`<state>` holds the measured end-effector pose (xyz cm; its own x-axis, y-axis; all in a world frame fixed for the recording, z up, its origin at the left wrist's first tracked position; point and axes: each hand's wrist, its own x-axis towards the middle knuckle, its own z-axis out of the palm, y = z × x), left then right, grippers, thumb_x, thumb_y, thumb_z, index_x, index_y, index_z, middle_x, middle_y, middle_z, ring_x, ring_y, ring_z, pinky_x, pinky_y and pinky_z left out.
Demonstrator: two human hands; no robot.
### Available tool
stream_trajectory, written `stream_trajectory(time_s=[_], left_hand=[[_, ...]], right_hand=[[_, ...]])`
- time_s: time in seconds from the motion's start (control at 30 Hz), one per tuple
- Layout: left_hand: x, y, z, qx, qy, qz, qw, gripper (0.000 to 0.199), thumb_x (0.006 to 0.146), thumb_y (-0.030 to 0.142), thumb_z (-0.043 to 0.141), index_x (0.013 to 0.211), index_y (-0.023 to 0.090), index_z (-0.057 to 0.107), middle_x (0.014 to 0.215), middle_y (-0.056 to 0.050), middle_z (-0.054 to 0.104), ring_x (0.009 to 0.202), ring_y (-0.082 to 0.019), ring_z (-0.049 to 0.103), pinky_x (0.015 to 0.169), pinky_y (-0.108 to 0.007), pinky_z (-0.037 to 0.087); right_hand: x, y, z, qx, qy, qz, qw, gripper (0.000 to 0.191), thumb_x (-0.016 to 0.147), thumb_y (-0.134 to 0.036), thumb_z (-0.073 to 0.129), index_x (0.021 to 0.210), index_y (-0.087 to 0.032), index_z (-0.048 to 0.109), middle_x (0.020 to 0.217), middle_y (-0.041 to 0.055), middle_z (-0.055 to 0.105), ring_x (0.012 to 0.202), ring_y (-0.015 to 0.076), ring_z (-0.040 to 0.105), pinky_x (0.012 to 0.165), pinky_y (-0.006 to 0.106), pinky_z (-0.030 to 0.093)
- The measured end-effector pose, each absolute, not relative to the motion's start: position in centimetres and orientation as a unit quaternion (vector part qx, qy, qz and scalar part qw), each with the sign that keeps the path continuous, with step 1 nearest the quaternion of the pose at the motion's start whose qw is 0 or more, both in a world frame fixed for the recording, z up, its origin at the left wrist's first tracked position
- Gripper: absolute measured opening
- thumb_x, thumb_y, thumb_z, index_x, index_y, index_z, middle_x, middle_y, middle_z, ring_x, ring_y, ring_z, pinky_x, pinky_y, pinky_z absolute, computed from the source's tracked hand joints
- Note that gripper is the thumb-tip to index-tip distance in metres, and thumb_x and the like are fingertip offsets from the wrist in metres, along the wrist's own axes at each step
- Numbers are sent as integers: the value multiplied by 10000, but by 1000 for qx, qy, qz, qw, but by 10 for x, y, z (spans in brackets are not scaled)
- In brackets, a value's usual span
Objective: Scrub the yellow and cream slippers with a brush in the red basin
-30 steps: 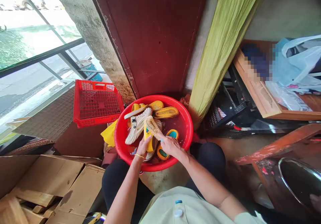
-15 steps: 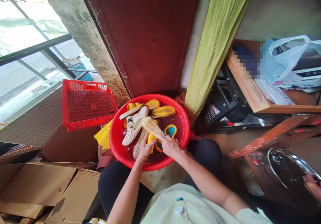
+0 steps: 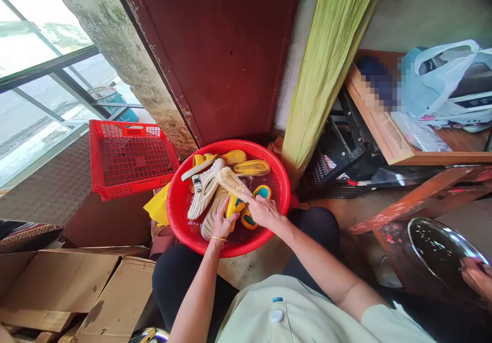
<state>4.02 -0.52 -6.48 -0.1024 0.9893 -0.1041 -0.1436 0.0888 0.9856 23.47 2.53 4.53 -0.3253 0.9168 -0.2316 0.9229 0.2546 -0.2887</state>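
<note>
A red basin of dark water holds several shoes. My left hand is closed on a small yellow shoe over the near part of the basin. In my right hand is a scrubbing brush with pale bristles, its head lying over the far end of that shoe. A cream clog with a dark buckle is left of the brush, and a beige shoe lies below it. Yellow slippers rest at the far side. Teal-lined yellow sandals sit beside my right hand.
A red plastic crate stands to the left, above cardboard boxes. Behind the basin is a dark red door, with a green curtain beside it. Another person's hand touches a metal bowl at right.
The brush head has shifted slightly away from me along the yellow shoe, with my left hand still on the shoe. The view has tilted a little, and the other person's hand has moved at the bowl.
</note>
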Motion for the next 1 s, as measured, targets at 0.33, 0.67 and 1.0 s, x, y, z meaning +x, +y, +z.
stream_trajectory(time_s=[0.33, 0.67, 1.0], left_hand=[[41, -7, -55, 340, 518, 531, 578, 885, 585, 227, 875, 1414, 165, 571, 1253, -124, 704, 1141, -265, 664, 999, -354, 507], [38, -10, -34, 112, 412, 505, 750, 584, 835, 561, 666, 1307, 220, 626, 1232, -114, 714, 1199, -335, 636, 972, -498, 552], [34, -2, -46, 47, 432, 561, 704, 484, 891, 594, 578, 1151, 199, 682, 1110, -91, 750, 1201, -328, 612, 967, -425, 530]], right_hand=[[238, 21, 46, 591, 783, -192, -10, 634, 989, -277, 409, 1601, -382, 281, 1229, 109, 707, 1033, 274, 703, 898, 384, 531], [246, 26, 11, 579, 710, -348, -197, 573, 968, -240, 445, 1541, -223, 438, 1415, 67, 631, 1208, 216, 647, 1052, 340, 492], [240, -75, -3, 488, 752, -405, -182, 581, 932, -191, 484, 1512, -187, 488, 1405, 103, 635, 1259, 233, 625, 1097, 382, 484]])
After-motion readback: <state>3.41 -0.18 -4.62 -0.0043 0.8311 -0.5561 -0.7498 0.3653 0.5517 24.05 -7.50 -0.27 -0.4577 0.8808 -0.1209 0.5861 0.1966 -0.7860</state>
